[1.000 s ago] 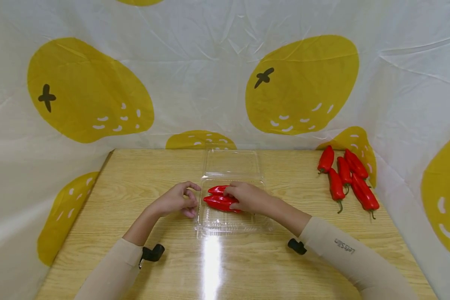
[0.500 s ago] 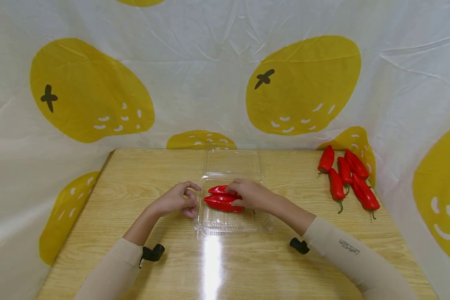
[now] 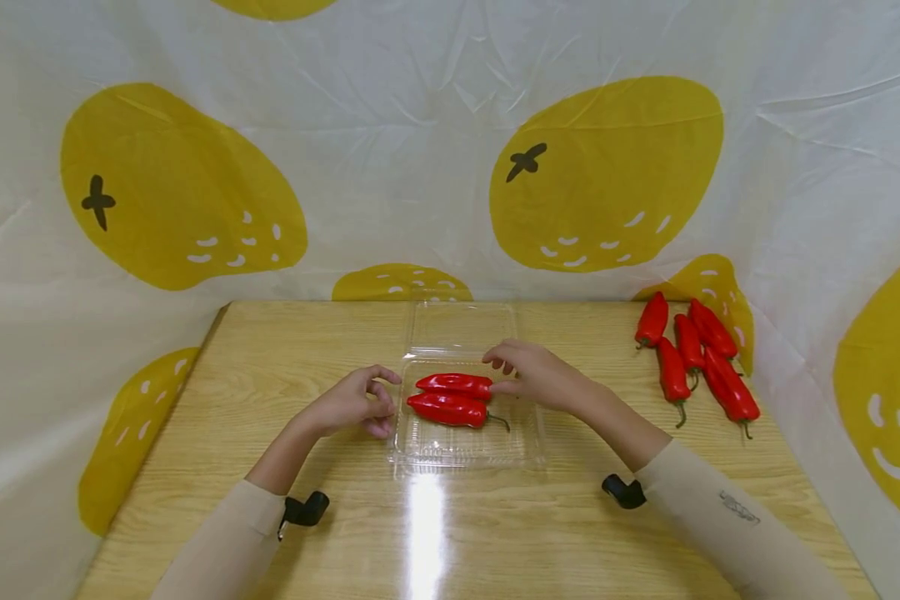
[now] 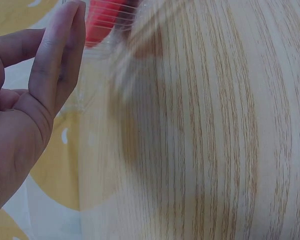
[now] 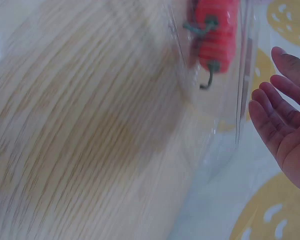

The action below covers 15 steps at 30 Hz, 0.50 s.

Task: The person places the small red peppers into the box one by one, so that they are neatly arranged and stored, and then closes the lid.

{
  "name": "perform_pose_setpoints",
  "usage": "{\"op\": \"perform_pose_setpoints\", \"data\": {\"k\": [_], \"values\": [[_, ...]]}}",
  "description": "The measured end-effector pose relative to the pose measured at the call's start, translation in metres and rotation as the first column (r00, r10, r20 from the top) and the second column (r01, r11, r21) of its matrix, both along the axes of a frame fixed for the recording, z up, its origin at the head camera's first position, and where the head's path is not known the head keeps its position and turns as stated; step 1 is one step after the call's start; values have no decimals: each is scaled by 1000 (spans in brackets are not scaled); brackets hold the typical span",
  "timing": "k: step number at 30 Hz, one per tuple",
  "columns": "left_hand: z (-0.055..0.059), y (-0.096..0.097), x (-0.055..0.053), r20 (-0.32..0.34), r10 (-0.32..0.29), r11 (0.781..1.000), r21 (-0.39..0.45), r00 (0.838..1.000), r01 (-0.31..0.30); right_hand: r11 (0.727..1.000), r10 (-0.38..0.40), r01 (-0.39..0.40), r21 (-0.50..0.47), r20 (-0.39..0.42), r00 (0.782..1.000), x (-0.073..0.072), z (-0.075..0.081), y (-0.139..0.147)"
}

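Two glossy red peppers (image 3: 447, 410) with green stems lie side by side in the clear plastic clamshell box (image 3: 461, 454), tips to the left. Its transparent lid (image 3: 462, 327) is folded back behind the base. My right hand (image 3: 543, 377) hovers over the box's right part beside the stem ends, holding nothing; its fingers look loosely bent in the right wrist view. At the box's left edge is my left hand (image 3: 354, 402), fingers relaxed and nothing in them. Whether it touches the rim I cannot tell.
Several more red peppers (image 3: 672, 369) lie in a loose group at the table's back right. A white cloth with yellow fruit shapes (image 3: 606, 173) hangs behind and beside the wooden table (image 3: 285, 333). Light glares on the table in front of the box.
My right hand has let go of the peppers and moved to the right, so their stem ends now show. Both peppers stay in the box. My left hand has hardly moved.
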<state>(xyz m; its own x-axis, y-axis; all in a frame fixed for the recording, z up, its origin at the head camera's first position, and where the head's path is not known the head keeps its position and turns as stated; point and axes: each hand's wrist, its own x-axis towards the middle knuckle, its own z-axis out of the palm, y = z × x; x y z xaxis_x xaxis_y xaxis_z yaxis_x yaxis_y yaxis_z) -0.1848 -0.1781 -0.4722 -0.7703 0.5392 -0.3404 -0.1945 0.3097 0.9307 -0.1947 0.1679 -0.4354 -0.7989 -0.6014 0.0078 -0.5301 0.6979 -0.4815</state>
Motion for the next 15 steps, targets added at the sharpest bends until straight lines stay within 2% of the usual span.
{"op": "perform_pose_setpoints", "data": {"k": [5,15], "values": [[1,-1,1,1,1,1000,3,1000,-1,994,-78,77,-78,-9,997,-3,3,24],[0,0,0,0,-2,1000,6,1000,2,968,-231,232,-95,22,973,-7,8,65]]}}
